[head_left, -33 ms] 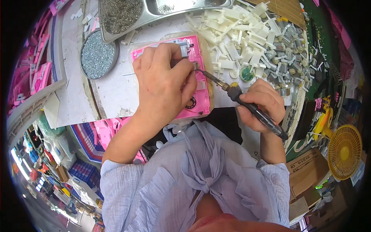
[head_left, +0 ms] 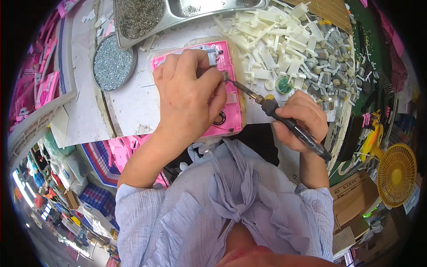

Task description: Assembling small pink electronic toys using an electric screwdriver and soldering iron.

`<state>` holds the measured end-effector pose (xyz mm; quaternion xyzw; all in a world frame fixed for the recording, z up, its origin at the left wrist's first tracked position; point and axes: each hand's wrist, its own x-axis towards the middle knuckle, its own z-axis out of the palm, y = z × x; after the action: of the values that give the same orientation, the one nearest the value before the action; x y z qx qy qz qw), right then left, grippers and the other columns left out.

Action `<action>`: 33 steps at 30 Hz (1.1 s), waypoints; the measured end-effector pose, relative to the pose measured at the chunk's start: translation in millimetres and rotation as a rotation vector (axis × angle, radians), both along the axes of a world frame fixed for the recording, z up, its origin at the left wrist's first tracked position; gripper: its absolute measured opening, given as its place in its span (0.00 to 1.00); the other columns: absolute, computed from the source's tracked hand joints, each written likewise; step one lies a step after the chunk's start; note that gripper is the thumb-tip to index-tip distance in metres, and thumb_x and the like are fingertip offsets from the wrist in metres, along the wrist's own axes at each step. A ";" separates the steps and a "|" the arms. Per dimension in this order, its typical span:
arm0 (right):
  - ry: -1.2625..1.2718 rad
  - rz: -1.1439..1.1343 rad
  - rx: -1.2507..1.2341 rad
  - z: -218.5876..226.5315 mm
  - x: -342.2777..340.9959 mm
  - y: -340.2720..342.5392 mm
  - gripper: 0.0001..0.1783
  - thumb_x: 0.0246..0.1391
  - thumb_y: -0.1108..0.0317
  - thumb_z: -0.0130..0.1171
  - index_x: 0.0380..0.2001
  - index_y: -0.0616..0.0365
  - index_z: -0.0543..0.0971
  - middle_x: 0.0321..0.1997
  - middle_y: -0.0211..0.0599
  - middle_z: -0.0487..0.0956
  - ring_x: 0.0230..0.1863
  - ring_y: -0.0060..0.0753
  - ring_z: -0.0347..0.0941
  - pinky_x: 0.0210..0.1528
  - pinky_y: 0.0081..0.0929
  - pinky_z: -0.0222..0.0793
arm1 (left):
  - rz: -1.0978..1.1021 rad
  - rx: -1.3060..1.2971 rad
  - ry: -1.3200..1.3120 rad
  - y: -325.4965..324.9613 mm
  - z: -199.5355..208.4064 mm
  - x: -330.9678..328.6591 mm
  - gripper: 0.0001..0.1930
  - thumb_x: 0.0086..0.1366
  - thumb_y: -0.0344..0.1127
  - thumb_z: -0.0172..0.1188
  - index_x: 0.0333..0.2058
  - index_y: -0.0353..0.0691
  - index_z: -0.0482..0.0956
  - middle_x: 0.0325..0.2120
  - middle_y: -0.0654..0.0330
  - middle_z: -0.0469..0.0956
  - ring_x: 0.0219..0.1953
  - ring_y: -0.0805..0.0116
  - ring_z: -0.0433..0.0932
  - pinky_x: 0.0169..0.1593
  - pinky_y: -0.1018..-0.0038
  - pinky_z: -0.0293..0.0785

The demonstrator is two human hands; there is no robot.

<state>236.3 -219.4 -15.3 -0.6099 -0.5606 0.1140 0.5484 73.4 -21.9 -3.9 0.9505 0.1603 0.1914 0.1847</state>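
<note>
A pink plastic housing [head_left: 232,99] lies on the white work table in front of me, with a grey part [head_left: 215,57] fitted at its far side. My left hand [head_left: 189,86] rests over it with fingers curled and pressed together; what they grip, if anything, is hidden beneath them. In my right hand [head_left: 304,120] is a soldering iron [head_left: 291,124], held by its dark handle. Its tip touches or nearly touches a small metal piece [head_left: 225,75] inside the housing, close to my left fingertips.
Left of the housing stands a round tin of small metal pins [head_left: 112,62]. A metal tray [head_left: 191,13] of small springy parts lies beyond. White plastic pieces [head_left: 289,40], small grey motors [head_left: 331,58] and a little green-filled pot [head_left: 283,83] lie right. A yellow fan [head_left: 396,175] stands lower right.
</note>
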 end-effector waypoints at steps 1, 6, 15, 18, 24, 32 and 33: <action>-0.003 0.001 -0.001 0.5 -0.1 0.4 0.18 0.36 0.78 0.73 0.35 0.59 0.83 0.22 0.35 0.76 0.21 0.36 0.70 0.23 0.29 0.63 | 0.001 0.000 0.001 0.0 0.1 0.0 0.08 0.49 0.32 0.70 0.30 0.45 0.83 0.40 0.60 0.72 0.42 0.58 0.69 0.48 0.59 0.61; -0.049 0.029 -0.002 1.1 1.0 0.0 0.17 0.37 0.78 0.73 0.36 0.59 0.83 0.22 0.35 0.76 0.20 0.36 0.70 0.23 0.29 0.63 | 0.010 -0.002 0.017 -1.0 1.9 0.3 0.08 0.48 0.32 0.70 0.30 0.45 0.83 0.39 0.61 0.72 0.42 0.58 0.69 0.47 0.60 0.60; -0.118 0.013 0.032 -2.0 -1.6 0.1 0.17 0.38 0.78 0.73 0.36 0.59 0.83 0.21 0.34 0.76 0.20 0.36 0.70 0.23 0.29 0.63 | 0.022 0.015 0.013 -2.2 2.3 1.4 0.08 0.48 0.33 0.71 0.29 0.47 0.83 0.38 0.63 0.72 0.41 0.59 0.69 0.46 0.62 0.60; -0.112 0.011 0.034 2.0 0.0 -0.8 0.17 0.38 0.78 0.73 0.37 0.60 0.83 0.22 0.35 0.76 0.20 0.37 0.70 0.23 0.29 0.63 | 0.023 0.021 0.016 -2.3 1.9 1.5 0.08 0.48 0.33 0.71 0.29 0.47 0.83 0.38 0.63 0.72 0.41 0.59 0.69 0.46 0.62 0.60; -0.118 -0.041 0.009 5.1 8.4 -12.3 0.14 0.47 0.75 0.70 0.39 0.65 0.81 0.22 0.37 0.75 0.23 0.36 0.69 0.27 0.30 0.62 | 0.016 0.025 0.048 -3.8 3.2 0.3 0.09 0.48 0.35 0.70 0.30 0.46 0.82 0.39 0.62 0.71 0.44 0.58 0.69 0.49 0.58 0.60; -0.135 -0.045 0.016 8.6 12.0 -15.7 0.14 0.48 0.74 0.71 0.38 0.65 0.81 0.22 0.37 0.76 0.23 0.35 0.70 0.27 0.30 0.62 | 0.010 0.083 0.035 -5.4 4.6 1.3 0.07 0.50 0.34 0.69 0.27 0.44 0.79 0.38 0.61 0.72 0.43 0.59 0.69 0.50 0.59 0.59; -0.136 -0.047 0.018 7.9 12.0 -16.2 0.14 0.48 0.74 0.71 0.38 0.65 0.81 0.22 0.37 0.76 0.23 0.35 0.70 0.27 0.30 0.62 | 0.011 0.088 0.034 -5.5 4.9 1.7 0.07 0.50 0.34 0.69 0.27 0.44 0.79 0.38 0.61 0.72 0.43 0.59 0.70 0.51 0.59 0.59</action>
<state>248.3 -235.6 -7.4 -0.6244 -0.5832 0.0544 0.5168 75.1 -27.4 0.9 0.9599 0.1603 0.1831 0.1391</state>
